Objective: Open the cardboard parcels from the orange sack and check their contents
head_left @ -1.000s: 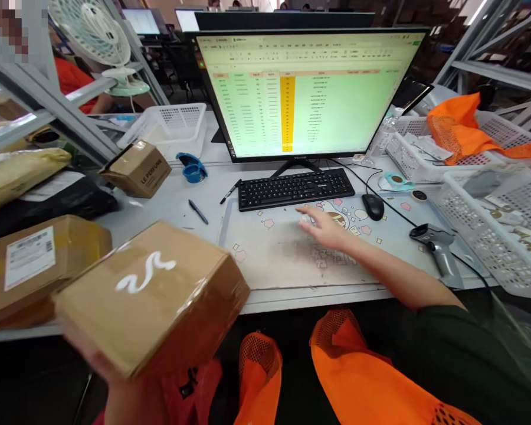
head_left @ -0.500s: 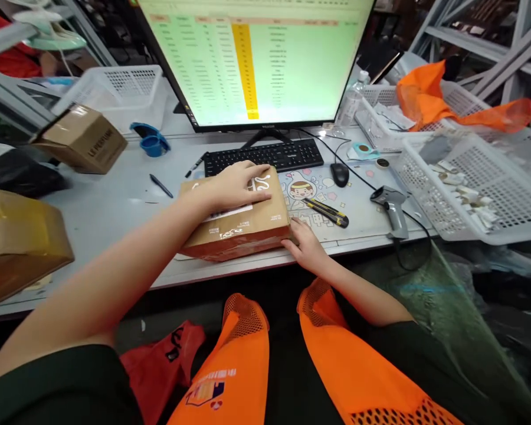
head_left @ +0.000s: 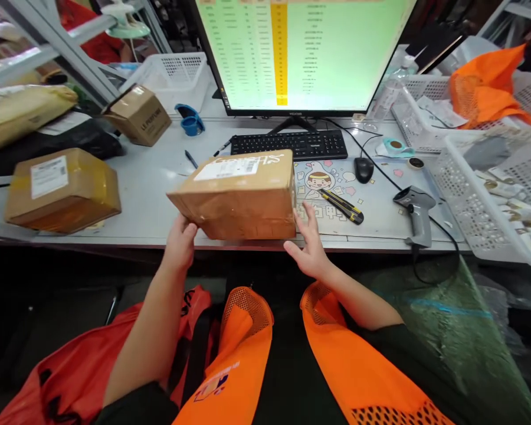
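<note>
A brown taped cardboard box [head_left: 243, 200] with a white shipping label [head_left: 228, 168] on top stands at the desk's near edge, its front face turned towards me. My left hand [head_left: 180, 241] grips the box's lower left corner. My right hand [head_left: 310, 248] rests against the box's right end with fingers spread. A yellow-and-black utility knife [head_left: 340, 205] lies on the desk mat just right of the box.
Behind the box are a black keyboard [head_left: 289, 143], a mouse [head_left: 363, 169] and a monitor [head_left: 301, 53] showing a spreadsheet. A grey barcode scanner [head_left: 416, 212] and white baskets [head_left: 491, 200] sit to the right. Two more cardboard boxes [head_left: 62, 189] [head_left: 139, 115] lie on the left.
The box has been turned and pulled to the desk's near edge. My left hand moved from its top to its lower left corner; my right hand stays at its right end.
</note>
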### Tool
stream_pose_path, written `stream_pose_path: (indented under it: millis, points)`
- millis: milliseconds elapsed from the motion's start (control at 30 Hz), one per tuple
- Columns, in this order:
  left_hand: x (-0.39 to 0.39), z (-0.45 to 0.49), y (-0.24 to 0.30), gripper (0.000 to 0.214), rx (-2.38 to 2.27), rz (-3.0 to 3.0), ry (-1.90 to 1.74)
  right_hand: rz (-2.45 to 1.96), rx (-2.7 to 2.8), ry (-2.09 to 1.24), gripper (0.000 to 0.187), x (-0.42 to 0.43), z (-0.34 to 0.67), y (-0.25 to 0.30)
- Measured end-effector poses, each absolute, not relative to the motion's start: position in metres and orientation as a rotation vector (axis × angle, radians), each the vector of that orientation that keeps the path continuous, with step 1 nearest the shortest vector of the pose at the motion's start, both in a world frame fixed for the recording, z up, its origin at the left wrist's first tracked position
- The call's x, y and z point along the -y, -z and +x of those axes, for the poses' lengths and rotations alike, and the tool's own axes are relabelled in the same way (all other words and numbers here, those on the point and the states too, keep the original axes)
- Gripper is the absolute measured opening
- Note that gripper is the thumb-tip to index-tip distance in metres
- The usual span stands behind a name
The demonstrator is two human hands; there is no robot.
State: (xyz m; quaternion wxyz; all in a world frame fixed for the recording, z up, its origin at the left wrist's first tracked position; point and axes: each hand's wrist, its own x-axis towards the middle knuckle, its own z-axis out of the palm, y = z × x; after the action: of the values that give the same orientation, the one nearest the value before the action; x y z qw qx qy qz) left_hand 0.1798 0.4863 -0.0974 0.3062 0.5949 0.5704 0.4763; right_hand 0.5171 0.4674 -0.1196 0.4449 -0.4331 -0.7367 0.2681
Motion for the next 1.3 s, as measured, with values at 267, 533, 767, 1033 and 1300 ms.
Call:
stream_pose_path:
  millis: [267,533,767,1033,1300]
  points:
    - [-0.572,0.173,0.007,0.101,-1.626,1.39,-1.404,-1.009,1.961,-0.621,0.079,-0.47,0.49,0.086]
    - [-0.54,0.19,0.032,0.058,-1.668,2.207,-1.724,-2.126,1.756,-0.221,0.059,-0.531,0.614,0.107]
    - [-0.462,0.266,0.048,0.042,-1.296,2.775,-1.544,-2.234,1.777,-0.191,0.049,-0.525,0.635,0.092]
    - [-0.478,0.255,0.056,0.034,-1.143,2.828,-1.646,-1.203,2.305,-0.174,0.052,-0.446,0.573,0.063]
    - [-0.476,0.258,0.062,0.013,-1.1,2.786,-1.81,-0.968,2.4,0.021,0.06,-0.467,0.538,0.068]
